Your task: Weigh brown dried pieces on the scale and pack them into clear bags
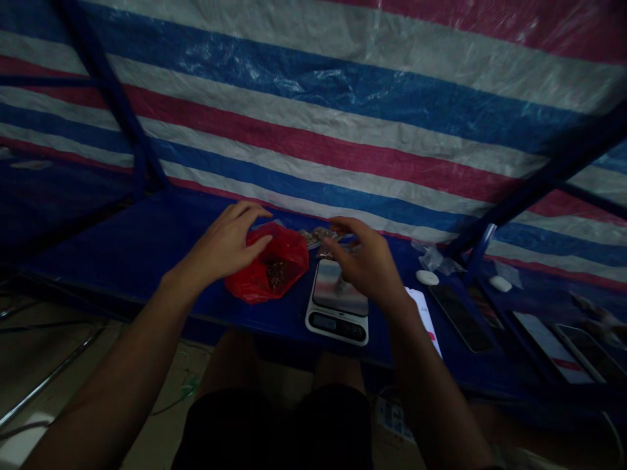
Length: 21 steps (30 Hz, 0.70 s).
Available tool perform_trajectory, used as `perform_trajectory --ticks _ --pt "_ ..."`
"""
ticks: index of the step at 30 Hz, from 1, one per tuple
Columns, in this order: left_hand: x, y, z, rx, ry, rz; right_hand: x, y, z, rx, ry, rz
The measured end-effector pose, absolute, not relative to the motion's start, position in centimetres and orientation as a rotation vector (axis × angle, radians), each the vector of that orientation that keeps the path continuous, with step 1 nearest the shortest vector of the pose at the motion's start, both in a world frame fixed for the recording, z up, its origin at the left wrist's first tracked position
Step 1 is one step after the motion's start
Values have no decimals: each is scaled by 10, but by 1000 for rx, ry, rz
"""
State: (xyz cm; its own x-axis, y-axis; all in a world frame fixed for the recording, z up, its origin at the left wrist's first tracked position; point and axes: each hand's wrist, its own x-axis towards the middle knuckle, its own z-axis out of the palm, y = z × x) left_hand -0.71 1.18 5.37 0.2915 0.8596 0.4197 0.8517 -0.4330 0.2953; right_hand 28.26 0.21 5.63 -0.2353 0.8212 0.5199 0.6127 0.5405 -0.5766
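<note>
A red plastic bag lies opened on the blue table, with small brownish pieces, perhaps screws, inside. My left hand is over the bag's left side, thumb and fingers apart and nothing held. Right of the bag is a white digital scale with a shiny weighing plate; its display is too dim to read. Above the plate's right side my right hand hovers, thumb and index finger apart. Just behind its fingertips lie small clear bags with small contents, partly hidden by that hand.
Right of the scale are a lit white sheet or screen, a dark phone and two white rounded cases. More phones and another person's hand are farther right. Striped sheeting and blue frame bars stand behind the table.
</note>
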Motion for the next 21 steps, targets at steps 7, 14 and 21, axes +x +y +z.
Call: perform_trajectory --ticks 7,14,21 --pt "20 9 20 2510 1350 170 353 3 25 -1299 -1608 446" --pt "1 6 43 2392 1357 180 370 12 9 -1341 -1557 513" --pt "19 134 63 2302 1686 524 380 4 -10 -1339 -1655 604"
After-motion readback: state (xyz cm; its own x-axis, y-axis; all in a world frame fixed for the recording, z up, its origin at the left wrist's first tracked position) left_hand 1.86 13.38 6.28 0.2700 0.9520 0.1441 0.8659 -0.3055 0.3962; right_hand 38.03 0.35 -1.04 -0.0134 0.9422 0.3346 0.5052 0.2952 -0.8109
